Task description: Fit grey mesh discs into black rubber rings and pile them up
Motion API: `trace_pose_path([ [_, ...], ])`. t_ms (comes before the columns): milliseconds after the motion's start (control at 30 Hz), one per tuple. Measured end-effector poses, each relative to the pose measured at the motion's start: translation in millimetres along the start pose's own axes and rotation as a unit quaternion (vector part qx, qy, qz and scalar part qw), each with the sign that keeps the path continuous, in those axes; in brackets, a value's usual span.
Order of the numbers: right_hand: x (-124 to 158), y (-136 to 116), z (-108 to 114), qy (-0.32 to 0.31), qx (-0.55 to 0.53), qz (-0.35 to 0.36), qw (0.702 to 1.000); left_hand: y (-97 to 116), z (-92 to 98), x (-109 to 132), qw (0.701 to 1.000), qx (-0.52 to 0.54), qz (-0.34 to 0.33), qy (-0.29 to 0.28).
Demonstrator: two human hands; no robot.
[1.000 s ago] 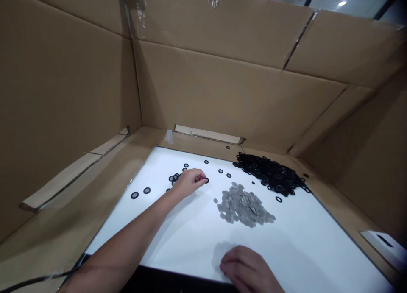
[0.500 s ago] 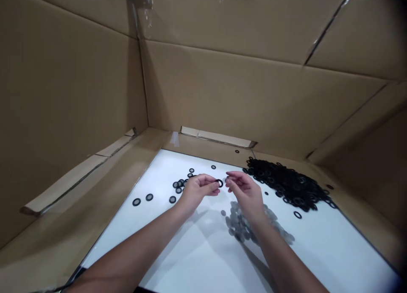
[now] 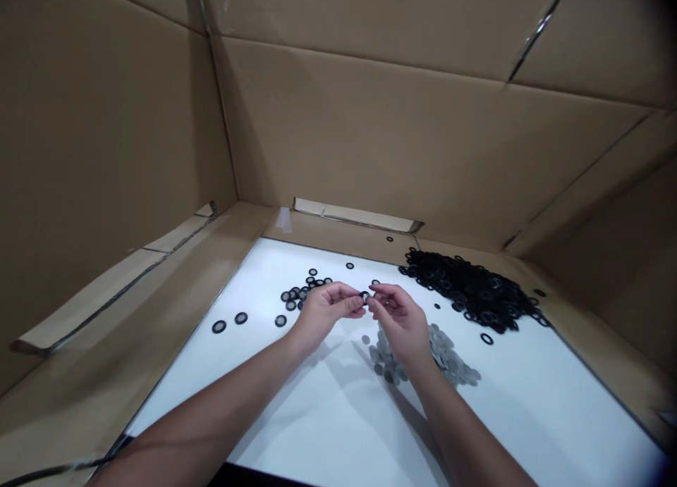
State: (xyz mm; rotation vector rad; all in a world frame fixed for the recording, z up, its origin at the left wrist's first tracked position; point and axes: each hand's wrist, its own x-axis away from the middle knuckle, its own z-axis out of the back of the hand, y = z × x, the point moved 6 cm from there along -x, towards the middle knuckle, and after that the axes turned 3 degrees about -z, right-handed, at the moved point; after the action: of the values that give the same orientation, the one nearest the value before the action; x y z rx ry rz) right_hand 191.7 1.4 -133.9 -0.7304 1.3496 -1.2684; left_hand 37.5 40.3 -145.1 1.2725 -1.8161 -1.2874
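My left hand pinches a black rubber ring above the white board. My right hand meets it fingertip to fingertip, and its fingers appear to hold a small grey metal disc against the ring. The fingers hide most of both parts. Below my right wrist lies a heap of grey metal discs, partly covered by that hand. Several loose black rings lie to the left of my left hand. A large heap of black rings lies beyond my right hand.
Tall corrugated cardboard walls surround the white board on the far and side edges. A cardboard ledge runs along its far edge, with a stray black ring on it. A dark cable lies at the lower left.
My hands have closed together, bringing the black ring and the grey disc into contact. A second ago my right hand rested low on the board, and my left was at the loose rings.
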Motion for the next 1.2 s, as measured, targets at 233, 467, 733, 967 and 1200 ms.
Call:
trace_pose_path([
  [233, 1, 2, 4, -0.015, 0.000, -0.036, 0.999, -7, 0.7, -2, 0.999, -0.002, 0.000, -0.040],
  [467, -1, 9, -3, -0.067, -0.034, -0.090, 0.993, -10, 1.5, -2, 0.998, -0.025, -0.003, -0.050],
  [733, 5, 10, -12, -0.098, -0.093, -0.135, 0.982, -9, -1.4, 1, 0.997, -0.033, -0.018, -0.064],
  [967, 4, 10, -12, -0.096, -0.097, -0.117, 0.984, -8, -2.7, 2, 0.995, -0.049, -0.019, -0.085],
  [1200, 6, 8, -9, -0.107, -0.065, -0.093, 0.988, -7, -5.0, 3, 0.992, -0.069, -0.043, -0.096],
])
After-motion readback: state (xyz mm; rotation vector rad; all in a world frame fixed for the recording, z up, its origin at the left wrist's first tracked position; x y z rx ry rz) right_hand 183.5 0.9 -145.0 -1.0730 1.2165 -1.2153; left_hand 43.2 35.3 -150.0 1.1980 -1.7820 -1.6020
